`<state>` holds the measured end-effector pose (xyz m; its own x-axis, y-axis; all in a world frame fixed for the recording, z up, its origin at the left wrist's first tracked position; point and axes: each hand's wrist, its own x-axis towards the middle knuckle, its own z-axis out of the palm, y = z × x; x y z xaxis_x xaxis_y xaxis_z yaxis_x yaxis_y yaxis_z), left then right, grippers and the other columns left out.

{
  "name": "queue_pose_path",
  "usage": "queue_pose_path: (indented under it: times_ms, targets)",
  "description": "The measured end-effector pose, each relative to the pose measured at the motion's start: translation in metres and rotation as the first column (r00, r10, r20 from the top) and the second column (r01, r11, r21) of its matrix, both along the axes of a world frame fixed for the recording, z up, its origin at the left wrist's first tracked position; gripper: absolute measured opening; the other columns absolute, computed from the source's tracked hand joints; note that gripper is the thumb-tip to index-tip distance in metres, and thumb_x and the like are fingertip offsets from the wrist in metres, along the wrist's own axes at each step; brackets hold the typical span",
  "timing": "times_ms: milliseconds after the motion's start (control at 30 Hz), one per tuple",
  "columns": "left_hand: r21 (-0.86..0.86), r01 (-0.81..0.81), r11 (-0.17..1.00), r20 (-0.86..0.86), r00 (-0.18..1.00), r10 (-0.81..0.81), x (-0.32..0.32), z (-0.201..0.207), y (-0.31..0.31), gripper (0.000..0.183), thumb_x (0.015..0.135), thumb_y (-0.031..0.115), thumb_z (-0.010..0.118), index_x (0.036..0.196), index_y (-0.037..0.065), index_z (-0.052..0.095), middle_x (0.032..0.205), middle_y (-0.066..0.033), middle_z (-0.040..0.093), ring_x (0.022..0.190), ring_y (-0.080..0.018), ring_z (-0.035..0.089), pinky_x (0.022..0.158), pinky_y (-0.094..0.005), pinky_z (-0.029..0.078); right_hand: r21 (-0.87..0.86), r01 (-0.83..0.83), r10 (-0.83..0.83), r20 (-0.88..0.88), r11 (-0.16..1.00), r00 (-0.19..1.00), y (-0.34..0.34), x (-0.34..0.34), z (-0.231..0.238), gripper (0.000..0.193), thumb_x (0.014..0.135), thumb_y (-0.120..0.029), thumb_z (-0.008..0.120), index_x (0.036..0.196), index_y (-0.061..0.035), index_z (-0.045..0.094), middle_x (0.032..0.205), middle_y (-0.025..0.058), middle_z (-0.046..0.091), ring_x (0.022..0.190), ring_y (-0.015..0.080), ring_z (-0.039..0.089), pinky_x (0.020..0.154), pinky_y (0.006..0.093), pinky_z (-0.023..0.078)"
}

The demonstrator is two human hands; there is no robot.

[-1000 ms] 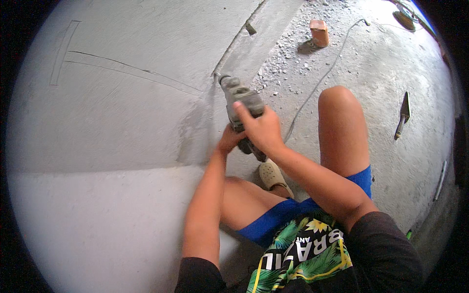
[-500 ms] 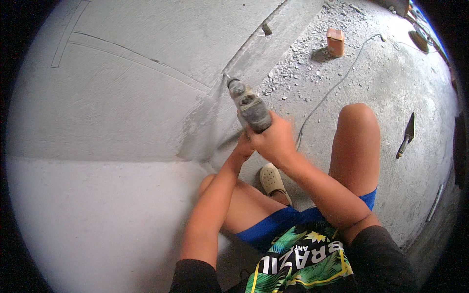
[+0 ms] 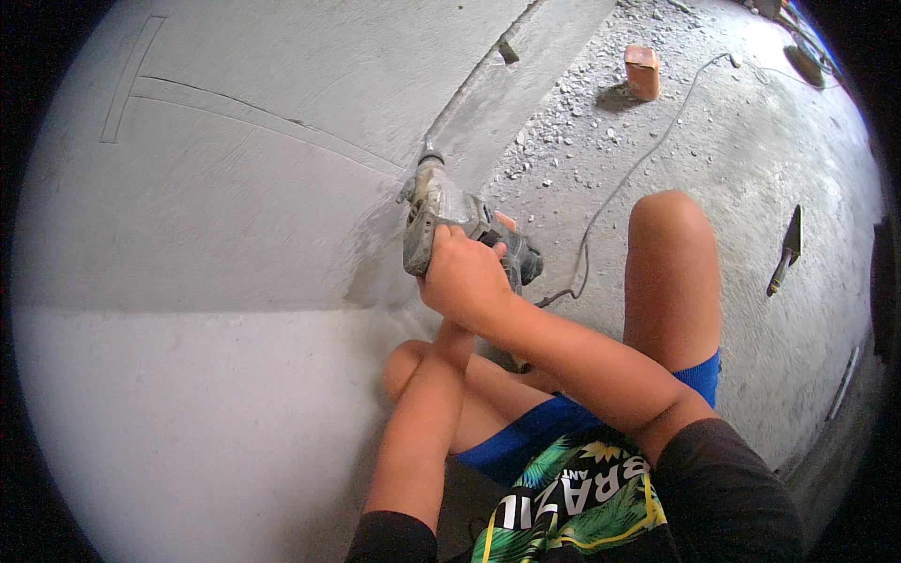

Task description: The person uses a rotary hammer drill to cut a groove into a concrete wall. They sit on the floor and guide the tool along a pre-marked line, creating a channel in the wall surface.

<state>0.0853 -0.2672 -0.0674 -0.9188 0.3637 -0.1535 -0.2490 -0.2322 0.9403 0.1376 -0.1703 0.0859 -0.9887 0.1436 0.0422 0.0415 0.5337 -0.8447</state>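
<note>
A dusty grey rotary hammer [image 3: 449, 202] is tilted against the grey plastered wall [image 3: 282, 197]. Its bit [image 3: 429, 144] meets the lower end of a long chased groove [image 3: 469, 86]. On the body of the tool, my right hand [image 3: 466, 281] is closed with its fingers curled over the casing. My left hand [image 3: 454, 333] lies under the right one, where my forearms cross. Only its wrist area shows clearly; its fingers and grip are hidden. The tool's cord [image 3: 584, 272] trails off to the right.
Broken rubble [image 3: 554, 141] is strewn along the wall's foot. An orange-red brick [image 3: 643, 73] stands beyond it. A trowel [image 3: 786, 251] lies on the concrete floor at right, past my bent knee [image 3: 674, 235]. Thin cut lines [image 3: 272, 122] mark the wall at left.
The rotary hammer has swung round, its rear moving rightward and its broad side now showing. My right hand has shifted left over the casing, and my forearms now cross.
</note>
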Motion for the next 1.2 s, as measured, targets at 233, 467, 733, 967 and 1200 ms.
queue_pose_path:
  times_ms: [233, 467, 733, 967, 1200]
  targets:
    - [0.148, -0.09, 0.985, 0.054, 0.995, 0.083, 0.008, -0.008, 0.002, 0.063, 0.085, 0.028, 0.08, 0.135, 0.002, 0.051, 0.128, -0.0067, 0.06, 0.116, -0.0189, 0.055, 0.103, -0.0325, 0.043, 0.123, -0.127, 0.126, 0.011, 0.984, 0.992, -0.022, -0.005, 0.011, 0.022, 0.086, -0.011, 0.061, 0.1, 0.006, 0.059, 0.097, 0.0247, 0.065, 0.084, 0.035, 0.073, 0.067, 0.0409, 0.061]
    - [0.289, -0.08, 0.954, -0.013, 0.996, 0.088, 0.011, -0.015, -0.006, 0.064, 0.086, 0.028, 0.079, 0.136, 0.003, 0.049, 0.13, -0.0064, 0.058, 0.118, -0.0192, 0.054, 0.105, -0.0321, 0.041, 0.27, -0.171, 0.202, -0.089, 0.947, 0.975, -0.061, 0.006, 0.014, 0.022, 0.087, -0.014, 0.061, 0.098, 0.0052, 0.062, 0.093, 0.0206, 0.066, 0.08, 0.0298, 0.073, 0.065, 0.0353, 0.061]
    - [0.194, -0.141, 0.971, 0.101, 0.987, 0.123, 0.036, 0.021, -0.018, 0.05, 0.093, 0.034, 0.071, 0.132, 0.009, 0.053, 0.11, 0.0008, 0.06, 0.092, -0.0107, 0.055, 0.088, -0.0203, 0.045, 0.293, -0.145, 0.19, -0.132, 0.945, 0.973, -0.1, 0.009, 0.003, 0.021, 0.087, -0.013, 0.06, 0.095, 0.0055, 0.062, 0.09, 0.0201, 0.065, 0.076, 0.03, 0.073, 0.062, 0.0373, 0.06]
    - [0.568, -0.189, 0.801, 0.195, 0.976, 0.093, 0.021, 0.05, -0.002, 0.046, 0.086, 0.034, 0.074, 0.116, 0.009, 0.049, 0.104, -0.0004, 0.054, 0.094, -0.0142, 0.055, 0.089, -0.0307, 0.052, 0.486, -0.174, 0.257, -0.11, 0.857, 0.96, -0.143, -0.004, -0.008, 0.022, 0.087, -0.016, 0.061, 0.095, 0.0034, 0.066, 0.088, 0.0155, 0.066, 0.073, 0.0275, 0.071, 0.056, 0.0375, 0.059]
    - [0.642, 0.123, 0.757, -0.05, 0.992, -0.119, 0.008, 0.036, -0.011, 0.053, 0.079, 0.039, 0.077, 0.111, 0.008, 0.049, 0.096, -0.0047, 0.055, 0.092, -0.0155, 0.058, 0.084, -0.0309, 0.053, 0.595, -0.136, 0.227, -0.08, 0.792, 0.971, -0.166, -0.002, -0.015, 0.024, 0.086, -0.019, 0.062, 0.097, 0.001, 0.069, 0.087, 0.0134, 0.066, 0.073, 0.0278, 0.07, 0.052, 0.0424, 0.058]
